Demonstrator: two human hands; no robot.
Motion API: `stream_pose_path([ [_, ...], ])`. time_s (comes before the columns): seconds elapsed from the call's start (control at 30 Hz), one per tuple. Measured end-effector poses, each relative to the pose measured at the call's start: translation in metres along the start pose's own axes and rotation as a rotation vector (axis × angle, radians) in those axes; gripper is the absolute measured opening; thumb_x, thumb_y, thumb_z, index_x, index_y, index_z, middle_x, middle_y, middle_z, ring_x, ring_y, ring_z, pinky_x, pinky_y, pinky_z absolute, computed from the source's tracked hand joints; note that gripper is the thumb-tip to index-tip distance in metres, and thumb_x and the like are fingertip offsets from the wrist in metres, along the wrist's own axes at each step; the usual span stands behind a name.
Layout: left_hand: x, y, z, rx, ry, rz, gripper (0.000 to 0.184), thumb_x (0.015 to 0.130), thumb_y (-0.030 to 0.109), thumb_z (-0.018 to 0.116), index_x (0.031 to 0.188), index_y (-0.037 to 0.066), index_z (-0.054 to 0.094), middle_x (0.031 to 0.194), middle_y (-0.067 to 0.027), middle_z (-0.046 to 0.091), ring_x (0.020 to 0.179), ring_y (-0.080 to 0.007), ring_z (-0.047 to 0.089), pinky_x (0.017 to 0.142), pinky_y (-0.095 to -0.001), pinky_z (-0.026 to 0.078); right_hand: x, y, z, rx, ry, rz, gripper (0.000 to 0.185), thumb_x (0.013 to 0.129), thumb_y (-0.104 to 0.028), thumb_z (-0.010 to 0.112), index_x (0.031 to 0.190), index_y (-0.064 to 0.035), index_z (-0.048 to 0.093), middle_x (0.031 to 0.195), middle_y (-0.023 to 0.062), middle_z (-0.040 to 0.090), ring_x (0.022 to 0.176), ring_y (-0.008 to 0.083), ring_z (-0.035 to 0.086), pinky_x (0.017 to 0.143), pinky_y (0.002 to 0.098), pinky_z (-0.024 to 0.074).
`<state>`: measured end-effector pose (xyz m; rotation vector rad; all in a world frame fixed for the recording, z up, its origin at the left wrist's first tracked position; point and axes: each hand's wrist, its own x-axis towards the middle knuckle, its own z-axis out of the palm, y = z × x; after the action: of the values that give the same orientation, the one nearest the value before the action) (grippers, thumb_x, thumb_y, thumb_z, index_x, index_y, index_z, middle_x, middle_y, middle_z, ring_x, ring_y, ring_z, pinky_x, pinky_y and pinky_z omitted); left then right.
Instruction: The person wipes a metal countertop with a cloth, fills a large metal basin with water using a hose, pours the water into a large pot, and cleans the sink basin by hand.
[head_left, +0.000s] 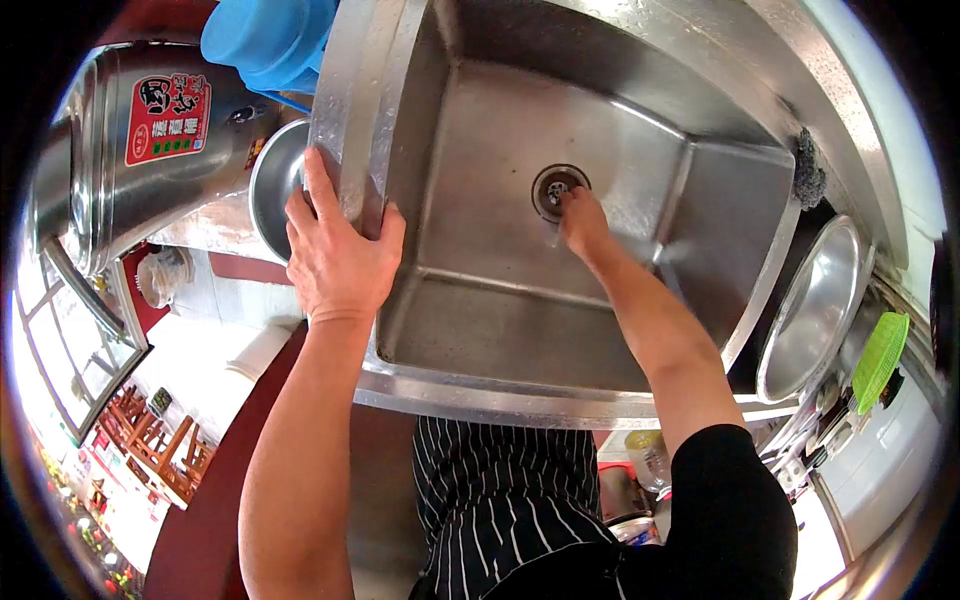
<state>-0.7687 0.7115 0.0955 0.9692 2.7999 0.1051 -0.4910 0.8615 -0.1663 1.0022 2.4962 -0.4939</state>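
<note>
A deep stainless steel sink [500,110] lies in front of me. My left hand [342,255] rests on its left rim, fingers spread and thumb apart, holding nothing. Down in the basin, my right hand [583,222] is at the round drain [547,190], its fingers bent together over the drain's right edge. What those fingers pinch, if anything, is hidden. A dark strainer-like centre shows inside the drain opening. The basin floor looks wet, with a few dark specks on it.
Left of the sink are a metal bowl [277,190], blue plastic containers [262,40] and a large steel canister [150,150] with a red label. On the right are a steel scourer [809,170], a large metal basin [815,310] and a green basket [881,360].
</note>
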Motion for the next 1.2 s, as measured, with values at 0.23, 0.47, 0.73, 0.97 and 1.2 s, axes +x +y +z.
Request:
stream_pose_path([
  [0.23,0.001,0.002,-0.003,0.021,-0.014,0.022,0.097,0.079,0.037,0.071,0.157,0.014,0.018,0.132,-0.0231,0.044,0.118,-0.0438,0.053,0.091,-0.0538,0.051,-0.006,0.009,0.004,0.013,0.197,-0.11,0.048,0.077,-0.013,0.066,0.123,-0.0028,0.061,0.116,0.0162,0.062,0.109,0.0343,0.057,0.093,0.0451,0.0491],
  [0.47,0.0,0.001,-0.001,0.0,0.013,0.009,0.098,0.079,0.037,0.073,0.158,0.019,0.018,0.134,-0.0201,0.047,0.12,-0.0425,0.053,0.091,-0.0553,0.049,-0.006,-0.007,0.009,0.03,-0.009,-0.052,0.047,0.081,-0.009,0.061,0.128,-0.0017,0.06,0.116,0.0188,0.063,0.11,0.0368,0.057,0.094,0.0448,0.0484],
  [0.73,0.0,0.001,0.0,0.0,0.018,0.016,0.098,0.079,0.037,0.073,0.158,0.018,0.017,0.132,-0.0203,0.048,0.119,-0.0422,0.054,0.091,-0.0546,0.05,-0.009,-0.014,0.01,0.148,0.2,-0.104,0.041,0.088,-0.002,0.051,0.128,0.0061,0.056,0.123,0.0231,0.06,0.117,0.0401,0.055,0.103,0.0454,0.0455],
  [0.97,0.0,0.002,-0.001,-0.001,0.012,0.015,0.098,0.079,0.037,0.073,0.158,0.019,0.016,0.133,-0.0209,0.047,0.12,-0.0421,0.053,0.092,-0.0538,0.049,-0.021,-0.023,0.013,0.082,0.175,-0.154,0.043,0.087,-0.003,0.053,0.128,0.0084,0.054,0.125,0.0221,0.059,0.117,0.0372,0.056,0.102,0.0441,0.0472],
  [1.2,0.0,0.003,-0.002,-0.002,-0.009,0.008,0.098,0.08,0.039,0.072,0.158,0.019,0.016,0.136,-0.0211,0.046,0.121,-0.0423,0.052,0.094,-0.0539,0.049,-0.001,-0.011,0.001,0.158,-0.074,-0.092,0.034,0.081,-0.004,0.06,0.114,0.0012,0.066,0.115,0.0211,0.066,0.107,0.0368,0.062,0.093,0.0438,0.0519],
])
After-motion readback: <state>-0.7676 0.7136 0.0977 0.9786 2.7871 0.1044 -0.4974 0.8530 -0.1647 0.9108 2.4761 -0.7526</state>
